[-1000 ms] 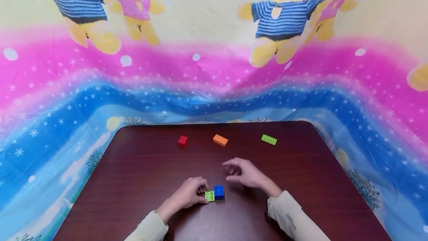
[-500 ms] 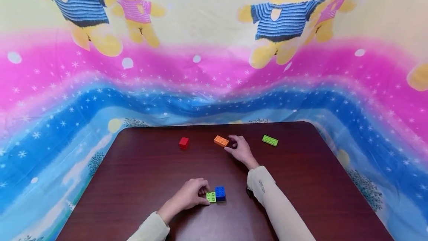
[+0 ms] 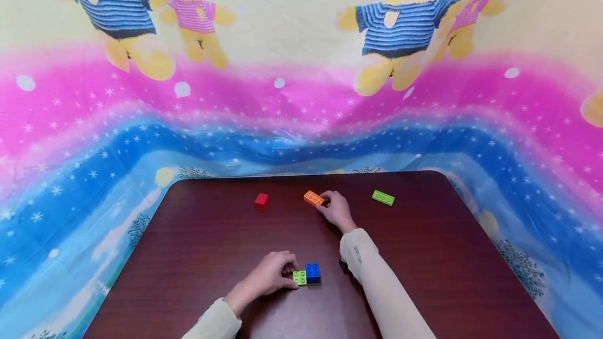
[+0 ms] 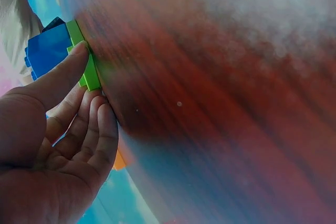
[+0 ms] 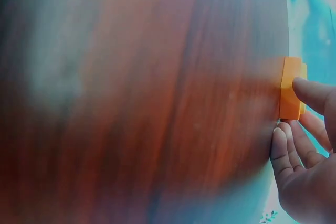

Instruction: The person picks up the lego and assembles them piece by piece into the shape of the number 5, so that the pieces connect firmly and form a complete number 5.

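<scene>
Close to the front of the table, my left hand [image 3: 270,273] pinches the left end of a flat lime green toy brick [image 3: 299,278]. A taller blue brick [image 3: 313,273] sits on that brick's right part, its studs facing up. In the left wrist view the thumb lies along the green brick's edge, with the blue brick [image 4: 50,51] beyond. Farther back, my right hand [image 3: 338,210] has thumb and fingers at the right end of an orange brick [image 3: 314,199], gripping it. The right wrist view shows the thumb against the orange brick's side [image 5: 290,93], low at the tabletop.
A red brick [image 3: 261,201] stands to the left of the orange one. Another flat green brick [image 3: 383,198] lies to the right. The dark wooden table [image 3: 212,234] ends at a printed cloth backdrop [image 3: 282,103] with bears and snowflakes.
My right hand has reached forward from beside the blue brick to the orange brick and taken hold of its right end. The left hand stays at the green brick.
</scene>
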The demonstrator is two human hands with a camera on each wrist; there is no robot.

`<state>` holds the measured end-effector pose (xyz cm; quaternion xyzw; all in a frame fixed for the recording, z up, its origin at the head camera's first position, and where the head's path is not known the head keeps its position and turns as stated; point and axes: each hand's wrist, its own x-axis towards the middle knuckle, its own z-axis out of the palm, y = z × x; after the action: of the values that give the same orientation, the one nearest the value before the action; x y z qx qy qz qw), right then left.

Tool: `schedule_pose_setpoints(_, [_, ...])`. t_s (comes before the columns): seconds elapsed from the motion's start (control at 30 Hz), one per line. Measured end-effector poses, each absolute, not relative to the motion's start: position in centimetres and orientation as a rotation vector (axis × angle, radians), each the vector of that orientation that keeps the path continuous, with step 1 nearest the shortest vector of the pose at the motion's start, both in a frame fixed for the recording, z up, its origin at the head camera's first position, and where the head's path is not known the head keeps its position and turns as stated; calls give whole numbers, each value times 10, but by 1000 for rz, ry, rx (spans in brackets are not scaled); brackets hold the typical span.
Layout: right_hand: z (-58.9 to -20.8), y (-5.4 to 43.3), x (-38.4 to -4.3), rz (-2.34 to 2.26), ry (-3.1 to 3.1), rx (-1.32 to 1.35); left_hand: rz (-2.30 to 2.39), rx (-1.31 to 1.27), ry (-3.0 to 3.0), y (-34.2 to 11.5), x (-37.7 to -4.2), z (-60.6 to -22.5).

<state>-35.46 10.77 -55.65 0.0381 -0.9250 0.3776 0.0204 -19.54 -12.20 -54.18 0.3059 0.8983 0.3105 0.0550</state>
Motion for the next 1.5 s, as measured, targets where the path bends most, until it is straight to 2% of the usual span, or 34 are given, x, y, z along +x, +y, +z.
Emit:
schedule_pose_setpoints(0.7, [-541, 141, -339, 1255, -2876, 209, 974, 933, 2726, -123, -196, -541])
schedule_pose_setpoints(1.5, [-529, 159, -276, 1310, -2854, 394, 989, 936, 2692, -124, -195, -541])
